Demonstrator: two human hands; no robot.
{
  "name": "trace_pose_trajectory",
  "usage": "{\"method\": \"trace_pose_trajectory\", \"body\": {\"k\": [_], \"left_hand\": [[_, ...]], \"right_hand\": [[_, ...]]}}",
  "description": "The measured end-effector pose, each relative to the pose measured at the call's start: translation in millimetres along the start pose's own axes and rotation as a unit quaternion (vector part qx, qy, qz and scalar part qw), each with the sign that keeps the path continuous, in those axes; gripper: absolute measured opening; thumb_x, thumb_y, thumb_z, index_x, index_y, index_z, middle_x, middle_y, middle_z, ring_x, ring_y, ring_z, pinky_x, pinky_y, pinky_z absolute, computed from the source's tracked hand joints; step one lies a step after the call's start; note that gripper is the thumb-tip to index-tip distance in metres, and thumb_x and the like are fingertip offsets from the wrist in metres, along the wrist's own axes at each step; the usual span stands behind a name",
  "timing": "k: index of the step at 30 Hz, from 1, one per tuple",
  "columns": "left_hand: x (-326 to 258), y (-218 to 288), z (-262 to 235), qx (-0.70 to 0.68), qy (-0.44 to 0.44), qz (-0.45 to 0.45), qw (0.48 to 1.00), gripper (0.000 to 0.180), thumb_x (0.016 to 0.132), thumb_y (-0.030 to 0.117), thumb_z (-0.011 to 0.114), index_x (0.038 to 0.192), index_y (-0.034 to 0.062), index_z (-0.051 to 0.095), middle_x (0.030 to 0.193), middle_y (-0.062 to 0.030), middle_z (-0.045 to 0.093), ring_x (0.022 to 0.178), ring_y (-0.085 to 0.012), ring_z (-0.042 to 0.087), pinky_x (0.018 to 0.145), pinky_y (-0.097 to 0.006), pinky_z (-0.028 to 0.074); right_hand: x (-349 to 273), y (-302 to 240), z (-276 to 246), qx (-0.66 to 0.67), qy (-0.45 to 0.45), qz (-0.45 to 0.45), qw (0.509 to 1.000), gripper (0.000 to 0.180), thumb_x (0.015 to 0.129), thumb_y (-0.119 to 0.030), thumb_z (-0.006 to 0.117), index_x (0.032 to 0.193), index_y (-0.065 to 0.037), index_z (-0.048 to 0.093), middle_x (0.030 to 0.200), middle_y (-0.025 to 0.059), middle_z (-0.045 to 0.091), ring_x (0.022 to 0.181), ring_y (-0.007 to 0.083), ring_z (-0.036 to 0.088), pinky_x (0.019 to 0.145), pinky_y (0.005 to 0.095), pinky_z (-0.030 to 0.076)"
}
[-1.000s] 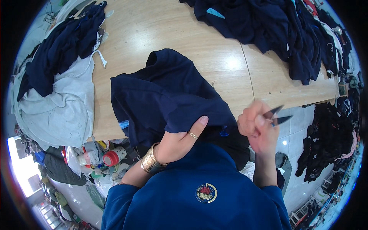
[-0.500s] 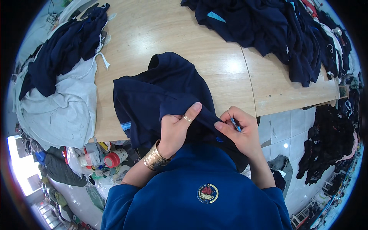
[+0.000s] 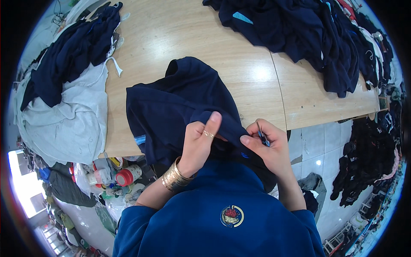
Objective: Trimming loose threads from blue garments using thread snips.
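Pale wooden tabletop (image 3: 162, 34) ahead, white tiled floor (image 3: 329, 137) off to the right, a navy pile (image 3: 291, 34) heaped at the far right, pale grey cloth (image 3: 72, 115) draped at the left! And right in front of me, the navy garment (image 3: 180, 98), rumpled across the near edge and drooping toward me. My left hand (image 3: 199, 141) clasps a fold, thumb lying on top! My right hand (image 3: 272, 145) pinches the fabric between thumb and forefinger, small snips (image 3: 263, 136) tucked among those same fingers, a bright blue mark (image 3: 244, 155) just beside!
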State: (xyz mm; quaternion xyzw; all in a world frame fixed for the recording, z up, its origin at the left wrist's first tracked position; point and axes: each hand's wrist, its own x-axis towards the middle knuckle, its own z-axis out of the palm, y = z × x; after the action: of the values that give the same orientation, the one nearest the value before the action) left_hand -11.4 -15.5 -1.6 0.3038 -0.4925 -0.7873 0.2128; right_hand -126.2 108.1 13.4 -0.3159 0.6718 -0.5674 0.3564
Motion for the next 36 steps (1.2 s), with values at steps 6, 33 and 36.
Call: {"method": "trace_pose_trajectory", "body": {"k": [6,33,36], "left_hand": [[1,-7,-9,0.016,-0.017,0.008,1.0,0.037,0.091,0.029,0.051,0.077,-0.0022,0.064,0.073,-0.0065,0.065,0.063,-0.0099,0.059,0.061,-0.02,0.046],[34,-59,16,0.134,-0.328,-0.103,0.929,0.024,0.091,0.016,0.05,0.108,0.0012,0.058,0.099,-0.0074,0.063,0.091,-0.0143,0.06,0.076,-0.025,0.048],[48,-34,20,0.211,-0.265,0.074,0.938,0.021,0.089,0.012,0.052,0.106,0.0034,0.06,0.094,-0.0069,0.064,0.089,-0.0128,0.06,0.074,-0.024,0.048]], "right_hand": [[-1,2,-1,0.019,-0.009,0.026,0.999,0.017,0.077,-0.013,0.069,0.079,-0.003,0.056,0.062,-0.0042,0.044,0.059,0.0031,0.037,0.054,0.0179,0.031],[41,88,-100,-0.414,0.105,-0.019,0.904,0.023,0.073,-0.021,0.068,0.081,-0.001,0.059,0.059,0.0114,0.05,0.054,0.0178,0.048,0.055,0.028,0.04],[32,96,-101,-0.359,0.145,0.052,0.92,0.021,0.077,-0.018,0.065,0.086,0.0,0.059,0.069,0.007,0.06,0.064,0.0091,0.051,0.057,0.0261,0.04]]}}
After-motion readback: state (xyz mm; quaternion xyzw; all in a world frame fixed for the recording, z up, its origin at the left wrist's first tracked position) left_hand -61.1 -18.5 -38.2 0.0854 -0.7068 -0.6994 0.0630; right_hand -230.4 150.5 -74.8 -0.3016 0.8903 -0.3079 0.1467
